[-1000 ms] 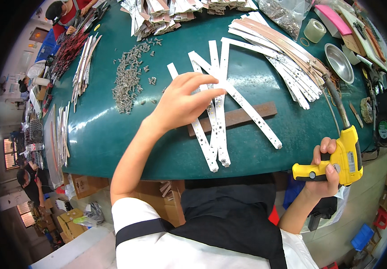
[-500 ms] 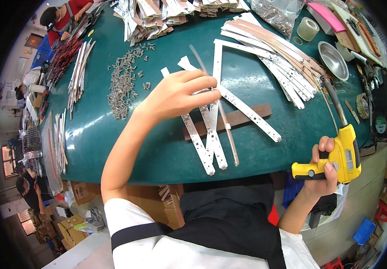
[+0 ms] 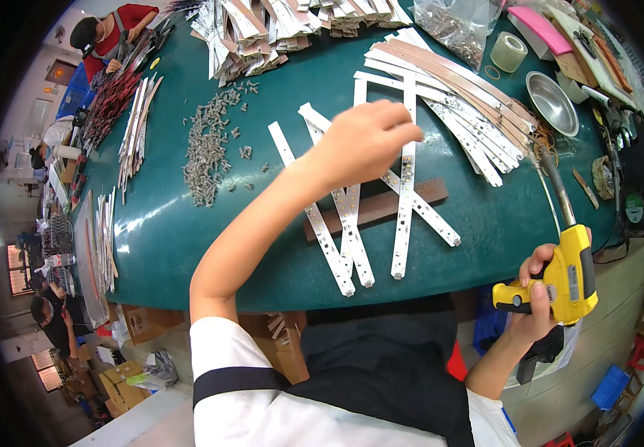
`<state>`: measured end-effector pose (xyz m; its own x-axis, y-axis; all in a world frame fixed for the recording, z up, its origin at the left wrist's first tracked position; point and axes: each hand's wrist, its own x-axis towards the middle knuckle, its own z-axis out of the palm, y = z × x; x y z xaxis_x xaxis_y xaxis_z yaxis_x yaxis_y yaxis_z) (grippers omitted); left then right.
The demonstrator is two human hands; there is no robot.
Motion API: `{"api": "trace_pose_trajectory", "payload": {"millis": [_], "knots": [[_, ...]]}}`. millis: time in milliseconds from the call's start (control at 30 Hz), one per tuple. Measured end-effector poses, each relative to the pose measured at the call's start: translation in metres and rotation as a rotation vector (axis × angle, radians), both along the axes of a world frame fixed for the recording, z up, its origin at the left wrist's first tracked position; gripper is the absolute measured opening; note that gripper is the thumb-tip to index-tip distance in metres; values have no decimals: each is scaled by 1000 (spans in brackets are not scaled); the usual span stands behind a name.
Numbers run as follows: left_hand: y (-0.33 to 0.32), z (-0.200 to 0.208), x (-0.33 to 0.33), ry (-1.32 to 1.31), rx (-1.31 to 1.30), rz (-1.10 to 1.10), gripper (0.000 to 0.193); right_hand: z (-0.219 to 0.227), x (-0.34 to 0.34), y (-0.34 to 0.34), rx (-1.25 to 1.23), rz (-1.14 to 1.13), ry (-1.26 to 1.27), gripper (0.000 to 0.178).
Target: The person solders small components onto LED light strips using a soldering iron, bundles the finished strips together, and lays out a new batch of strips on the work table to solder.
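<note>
One left hand, centre of the frame: fingers pinched together on the upper half of a white strip dotted with small components. The strip stands nearly vertical in the frame and passes over a brown bar; whether the two touch cannot be told.

One right hand, lower right: fingers wrapped around the handle of a yellow gun-shaped tool with black trim, its metal barrel pointing up the frame.

Several loose strips, centre, left of and behind the held one: white, crossing one another at angles, some lying across the bar.

One green counter, carrying all of the strips above and also:
- one pile of small metal parts, left of centre;
- one large heap of strips, white and tan, top centre;
- one fanned stack of the same, upper right;
- one narrow bundle of strips, upper left;
- one clear bag of small parts, top right of centre;
- one roll of tape and one shallow metal bowl, upper right.

One co-worker, red sleeves, upper left corner.
</note>
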<state>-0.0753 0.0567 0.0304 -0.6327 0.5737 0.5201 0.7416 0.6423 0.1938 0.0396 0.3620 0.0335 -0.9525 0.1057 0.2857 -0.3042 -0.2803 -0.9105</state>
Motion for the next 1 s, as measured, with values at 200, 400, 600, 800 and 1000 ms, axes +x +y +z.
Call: {"api": "trace_pose_trajectory", "payload": {"millis": [200,400,600,800,1000], "knots": [[-38,16,33,-214,-230,55,25,-11,14,-48,971,-19,572,79],[-52,9,26,-191,-319,3,34,-12,17,-85,1118,119,622,59],[-64,1,16,-222,-330,-51,36,-12,16,-93,1154,128,639,60],[-74,1,13,-90,-393,-21,32,-7,7,-60,1010,23,719,55],[-71,12,5,-34,-222,-141,28,-9,11,-15,933,-361,555,59]]}}
